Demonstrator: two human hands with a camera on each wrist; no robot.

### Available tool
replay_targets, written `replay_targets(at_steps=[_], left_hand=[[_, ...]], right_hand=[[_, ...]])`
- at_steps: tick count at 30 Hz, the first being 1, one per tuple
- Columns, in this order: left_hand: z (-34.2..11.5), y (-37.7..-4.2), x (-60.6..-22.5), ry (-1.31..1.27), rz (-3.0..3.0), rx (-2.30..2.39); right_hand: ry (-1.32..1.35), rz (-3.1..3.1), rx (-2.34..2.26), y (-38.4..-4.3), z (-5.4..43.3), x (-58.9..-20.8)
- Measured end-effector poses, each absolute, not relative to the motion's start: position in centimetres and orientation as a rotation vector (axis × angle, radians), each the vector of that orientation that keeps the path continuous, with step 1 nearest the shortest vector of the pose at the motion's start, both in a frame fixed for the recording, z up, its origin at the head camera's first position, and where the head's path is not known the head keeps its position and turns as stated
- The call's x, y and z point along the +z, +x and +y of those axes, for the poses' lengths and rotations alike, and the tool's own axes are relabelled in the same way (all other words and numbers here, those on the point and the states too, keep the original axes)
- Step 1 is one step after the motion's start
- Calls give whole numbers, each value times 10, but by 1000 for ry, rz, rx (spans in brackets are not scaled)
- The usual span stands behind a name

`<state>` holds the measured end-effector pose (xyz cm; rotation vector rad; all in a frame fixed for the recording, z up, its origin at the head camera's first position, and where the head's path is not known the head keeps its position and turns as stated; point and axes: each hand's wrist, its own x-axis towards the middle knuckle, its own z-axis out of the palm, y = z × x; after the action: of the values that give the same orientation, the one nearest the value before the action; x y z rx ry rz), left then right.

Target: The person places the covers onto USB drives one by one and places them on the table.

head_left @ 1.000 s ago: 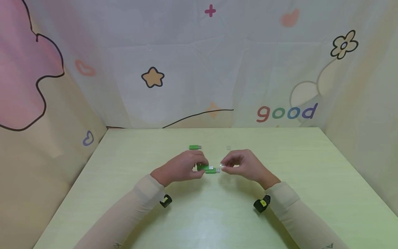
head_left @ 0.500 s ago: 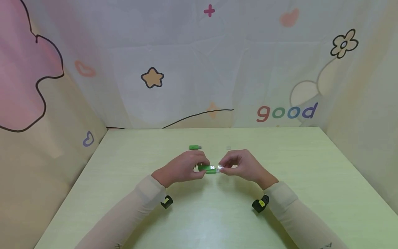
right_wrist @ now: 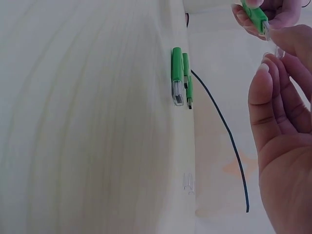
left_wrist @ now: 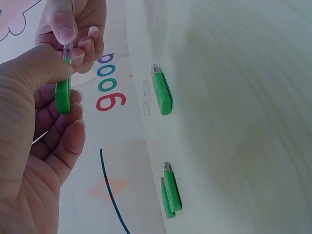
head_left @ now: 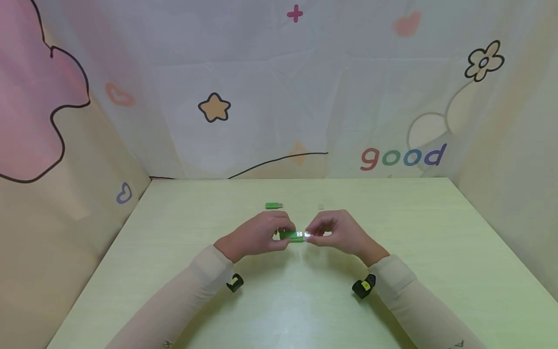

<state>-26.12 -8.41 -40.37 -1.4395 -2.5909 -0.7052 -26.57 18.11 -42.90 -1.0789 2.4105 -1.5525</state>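
Note:
My left hand (head_left: 261, 233) pinches a green USB stick (left_wrist: 63, 92) between thumb and fingers, its metal connector (right_wrist: 265, 30) pointing right. Facing it, my right hand (head_left: 337, 230) pinches a small clear cap (right_wrist: 279, 52) in line with that connector. Cap and connector are very close; whether the cap has slid onto it, I cannot tell. Below the held stick, on the table, lies another green USB stick (left_wrist: 162, 92) with a clear cap on its end. In the head view it is mostly hidden.
Farther back on the table (head_left: 279, 300) lie two uncapped green USB sticks (left_wrist: 172, 190), side by side. Two loose clear caps (right_wrist: 188, 182) lie to their right. A printed cloth (head_left: 261, 121) hangs behind the table.
My right hand has moved slightly left, bringing the clear cap up to the held stick's connector. The left hand has shifted slightly right with the stick.

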Motion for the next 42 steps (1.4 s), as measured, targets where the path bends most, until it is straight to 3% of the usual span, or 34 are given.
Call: replay_targets(at_steps=[42], left_hand=[[-80,-261,-407,-1495,-2529,-685]], right_hand=[[-1105,2372,-1600,-267,176,-435]])
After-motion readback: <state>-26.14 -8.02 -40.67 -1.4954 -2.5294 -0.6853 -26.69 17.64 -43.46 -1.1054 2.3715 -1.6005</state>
